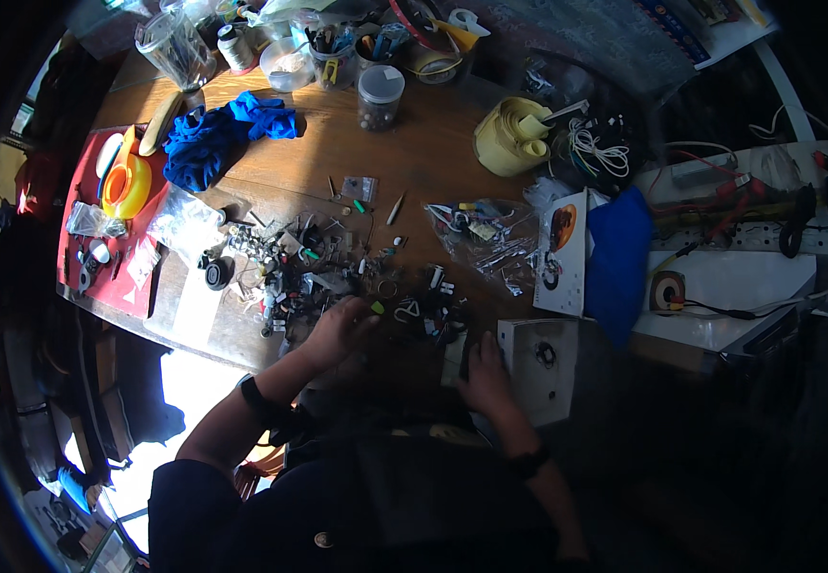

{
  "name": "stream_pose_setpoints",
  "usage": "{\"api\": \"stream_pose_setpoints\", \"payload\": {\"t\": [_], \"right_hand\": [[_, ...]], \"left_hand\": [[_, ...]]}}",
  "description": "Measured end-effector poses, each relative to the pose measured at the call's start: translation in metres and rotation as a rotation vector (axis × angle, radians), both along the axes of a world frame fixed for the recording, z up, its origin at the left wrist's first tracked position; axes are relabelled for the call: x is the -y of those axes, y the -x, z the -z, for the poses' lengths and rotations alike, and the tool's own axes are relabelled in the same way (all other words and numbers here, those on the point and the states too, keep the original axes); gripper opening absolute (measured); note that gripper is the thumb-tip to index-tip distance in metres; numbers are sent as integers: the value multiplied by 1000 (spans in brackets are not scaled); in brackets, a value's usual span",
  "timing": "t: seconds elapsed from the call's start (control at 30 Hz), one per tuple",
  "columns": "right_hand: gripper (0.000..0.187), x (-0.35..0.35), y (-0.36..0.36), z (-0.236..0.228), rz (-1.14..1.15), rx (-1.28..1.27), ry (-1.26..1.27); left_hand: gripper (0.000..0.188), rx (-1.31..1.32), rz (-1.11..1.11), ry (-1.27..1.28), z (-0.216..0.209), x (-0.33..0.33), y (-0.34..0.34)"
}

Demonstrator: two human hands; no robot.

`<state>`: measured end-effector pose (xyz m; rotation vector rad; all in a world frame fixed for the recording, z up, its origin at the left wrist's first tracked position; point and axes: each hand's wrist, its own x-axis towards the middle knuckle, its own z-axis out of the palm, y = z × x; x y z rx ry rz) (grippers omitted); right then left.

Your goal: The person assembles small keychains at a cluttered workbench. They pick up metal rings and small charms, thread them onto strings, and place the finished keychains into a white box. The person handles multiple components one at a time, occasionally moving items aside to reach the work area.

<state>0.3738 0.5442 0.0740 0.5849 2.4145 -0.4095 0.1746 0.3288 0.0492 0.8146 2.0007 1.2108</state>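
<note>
My left hand (pixel 340 328) is over the near edge of a heap of small parts (pixel 304 263) on the wooden table. Its fingers are closed, with a small bright green piece (pixel 377 307) at the tips. In shadow at the near right, my right hand (pixel 488 380) is beside an open white box (pixel 552 387) that has a small dark round part (pixel 545 355) inside. The right fingers are bent around something dark that I cannot make out. Between my hands lies a smaller cluster of black and white parts (pixel 438 310).
Clear plastic bags (pixel 486 234) lie beyond my right hand, near a white printed box (pixel 561 253) and blue cloth (pixel 621 258). A red mat (pixel 132 277) with a yellow tape roll (pixel 127 186) is at left. Jars (pixel 381 98) and a blue cloth bundle (pixel 204 143) stand farther back.
</note>
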Motion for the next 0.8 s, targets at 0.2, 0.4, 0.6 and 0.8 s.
{"api": "stream_pose_setpoints", "payload": {"t": [0.2, 0.4, 0.6, 0.8], "right_hand": [[41, -1, 11, -1, 184, -407, -29], [37, 14, 48, -4, 8, -476, 216], [36, 25, 67, 3, -126, -350, 129], [28, 18, 62, 9, -5, -452, 131]], "left_hand": [[14, 730, -423, -137, -9, 29, 4], [16, 904, -568, -174, -17, 68, -1], [9, 519, -597, -46, -7, 98, -5], [31, -15, -570, 97, -2, 102, 3]]}}
